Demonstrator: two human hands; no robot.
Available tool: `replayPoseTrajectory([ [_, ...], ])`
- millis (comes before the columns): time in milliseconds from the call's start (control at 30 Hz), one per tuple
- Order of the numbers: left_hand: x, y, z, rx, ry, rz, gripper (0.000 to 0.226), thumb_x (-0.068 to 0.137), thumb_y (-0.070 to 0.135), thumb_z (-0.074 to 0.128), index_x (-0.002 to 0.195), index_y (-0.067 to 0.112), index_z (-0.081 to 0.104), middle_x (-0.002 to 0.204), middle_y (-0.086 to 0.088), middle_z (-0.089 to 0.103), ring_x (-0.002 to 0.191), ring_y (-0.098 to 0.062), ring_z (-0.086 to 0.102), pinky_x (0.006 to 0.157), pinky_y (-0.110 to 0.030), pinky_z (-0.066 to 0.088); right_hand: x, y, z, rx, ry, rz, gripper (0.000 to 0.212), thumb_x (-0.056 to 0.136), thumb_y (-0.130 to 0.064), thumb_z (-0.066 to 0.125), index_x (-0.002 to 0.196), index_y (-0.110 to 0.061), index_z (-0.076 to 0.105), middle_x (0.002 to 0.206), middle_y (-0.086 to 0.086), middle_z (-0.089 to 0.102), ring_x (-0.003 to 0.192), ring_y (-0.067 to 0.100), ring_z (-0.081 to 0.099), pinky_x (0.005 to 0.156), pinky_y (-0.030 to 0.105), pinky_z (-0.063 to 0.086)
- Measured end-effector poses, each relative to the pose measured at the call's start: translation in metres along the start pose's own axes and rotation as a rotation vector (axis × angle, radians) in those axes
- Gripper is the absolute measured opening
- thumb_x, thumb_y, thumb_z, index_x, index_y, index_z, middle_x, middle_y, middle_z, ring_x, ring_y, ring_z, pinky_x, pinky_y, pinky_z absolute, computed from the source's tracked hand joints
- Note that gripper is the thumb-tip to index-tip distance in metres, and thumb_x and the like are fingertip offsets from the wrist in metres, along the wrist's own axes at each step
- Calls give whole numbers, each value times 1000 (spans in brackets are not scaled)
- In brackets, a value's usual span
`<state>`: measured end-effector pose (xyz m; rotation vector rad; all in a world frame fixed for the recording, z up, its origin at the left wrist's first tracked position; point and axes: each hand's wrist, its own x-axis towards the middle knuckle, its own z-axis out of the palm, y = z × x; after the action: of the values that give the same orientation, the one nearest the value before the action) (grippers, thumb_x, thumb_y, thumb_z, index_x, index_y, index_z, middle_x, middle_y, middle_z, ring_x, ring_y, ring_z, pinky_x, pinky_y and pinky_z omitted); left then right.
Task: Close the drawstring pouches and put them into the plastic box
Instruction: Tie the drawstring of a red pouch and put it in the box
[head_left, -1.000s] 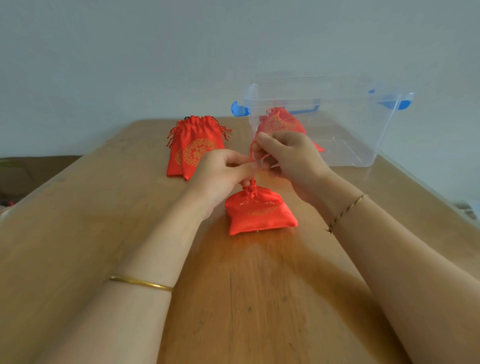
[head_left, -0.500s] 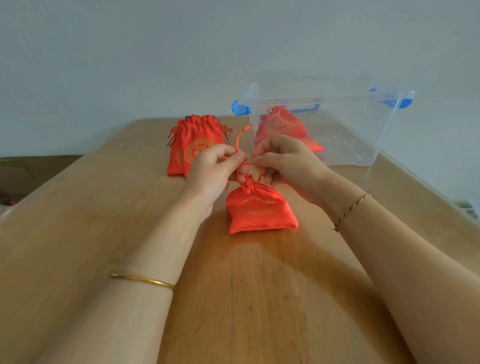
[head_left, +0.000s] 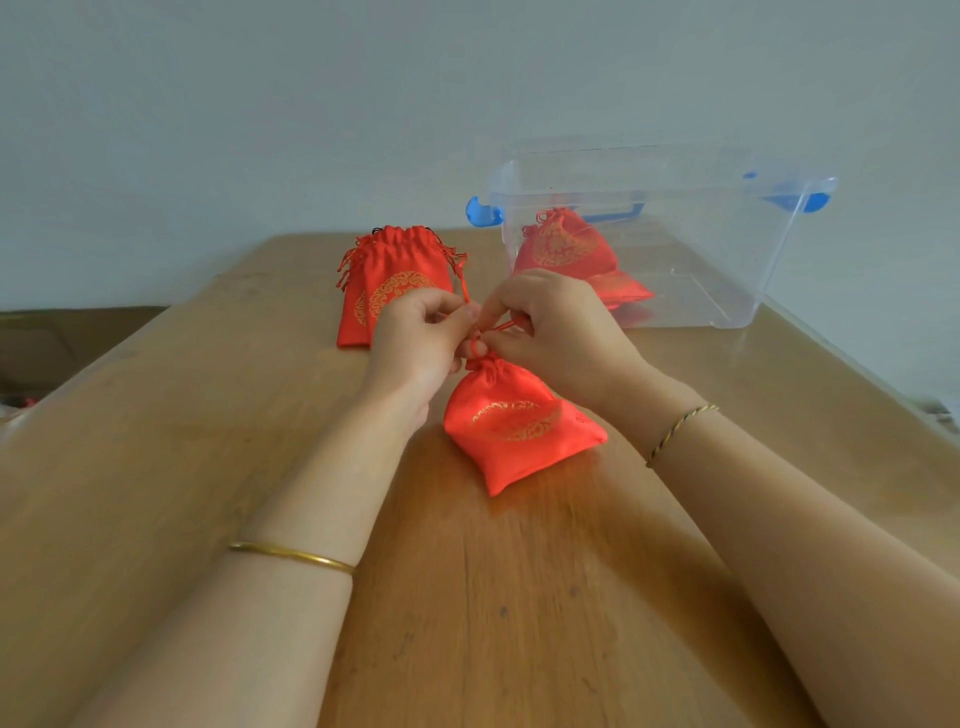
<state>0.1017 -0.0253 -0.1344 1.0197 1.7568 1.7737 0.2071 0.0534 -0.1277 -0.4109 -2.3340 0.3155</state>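
A red drawstring pouch (head_left: 519, 423) with gold print lies on the wooden table (head_left: 156, 441), its neck gathered tight. My left hand (head_left: 415, 338) and my right hand (head_left: 556, 327) meet just above that neck, each pinching its thin red drawstring (head_left: 505, 326). Behind my left hand a small stack of red pouches (head_left: 400, 270) with their mouths wide lies flat. The clear plastic box (head_left: 727, 270) with blue handles stands at the back right, and at least two closed red pouches (head_left: 566, 247) lie inside it.
A pale wall rises right behind the table. The table's right edge runs close beside the box. To the left, beyond the table edge, a brown cardboard box (head_left: 57, 343) sits lower down.
The pouch has turned so that its bottom now points toward the near right. Both hands have stayed at its neck, working the drawstring lower and closer together.
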Motion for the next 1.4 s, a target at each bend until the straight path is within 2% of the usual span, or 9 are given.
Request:
replayPoseTrajectory([
  [100, 2, 3, 0, -67, 20, -47, 8, 91, 5, 53, 89, 6, 61, 65, -6, 56, 49, -7, 53, 43, -16, 35, 1, 0, 2, -52, -7, -2, 7, 76, -12, 65, 80, -7, 67, 70, -8, 48, 67, 10, 43, 57, 25, 29],
  [200, 3, 9, 0, -66, 105, -55, 19, 85, 6, 58, 102, 13, 52, 82, 0, 57, 59, -5, 57, 49, -17, 39, 2, 4, 2, 149, 5, 210, 11, 79, -7, 62, 77, 4, 66, 64, 3, 54, 57, 9, 41, 55, 23, 31],
  [300, -3, 14, -1, 166, 181, 264, 24, 77, 4, 63, 91, 20, 53, 87, 10, 53, 73, 0, 53, 63, -10, 41, 1, 11, -2, 432, 23, 464, 21, 81, -9, 63, 79, 13, 63, 62, 8, 48, 51, 8, 36, 49, 22, 31],
  [433, -4, 9, 5, 566, 106, 566, 11, 74, 16, 73, 78, 25, 69, 92, 8, 51, 98, -13, 51, 86, -13, 35, 0, 13, -9, 675, 8, 647, 12, 84, -10, 61, 78, 0, 65, 41, -8, 43, 37, 4, 31, 40, 20, 25],
  [567, -4, 5, 6, 692, 140, 581, 10, 74, 23, 76, 83, 23, 73, 99, 6, 45, 105, -19, 48, 84, -10, 26, -1, 11, -11, 837, -58, 741, 7, 85, -9, 60, 81, -5, 58, 37, -10, 31, 37, 7, 22, 44, 24, 15],
  [767, -4, 5, 7, 768, 130, 604, 11, 75, 22, 75, 86, 20, 73, 101, 7, 43, 107, -16, 42, 85, -9, 21, -2, 12, -16, 1039, -151, 811, 27, 87, -6, 57, 61, -13, 52, 47, -5, 27, 40, 5, 18, 46, 21, 11],
  [1033, 0, 0, 6, 772, 161, 624, 6, 75, 16, 75, 78, 13, 71, 94, 6, 47, 101, -16, 44, 83, -12, 24, -2, 13, -17, 1011, -243, 748, 15, 88, -6, 57, 74, -8, 60, 51, -4, 33, 44, 5, 23, 44, 19, 18],
  [1200, 9, -2, -1, 842, 135, 563, 5, 82, 8, 64, 77, 10, 64, 99, -6, 54, 103, -28, 50, 84, -21, 29, 2, 21, -24, 469, -54, 589, 20, 84, -5, 61, 64, -11, 60, 55, -4, 47, 40, -1, 36, 43, 13, 30],
  [1400, 10, -4, 1, 746, 47, 397, 15, 91, 5, 50, 77, 8, 52, 92, -9, 50, 84, -16, 43, 66, -15, 26, -8, 19, -27, 422, -168, 639, 6, 90, -19, 56, 87, -15, 60, 72, -4, 52, 50, 1, 47, 46, 16, 36],
])
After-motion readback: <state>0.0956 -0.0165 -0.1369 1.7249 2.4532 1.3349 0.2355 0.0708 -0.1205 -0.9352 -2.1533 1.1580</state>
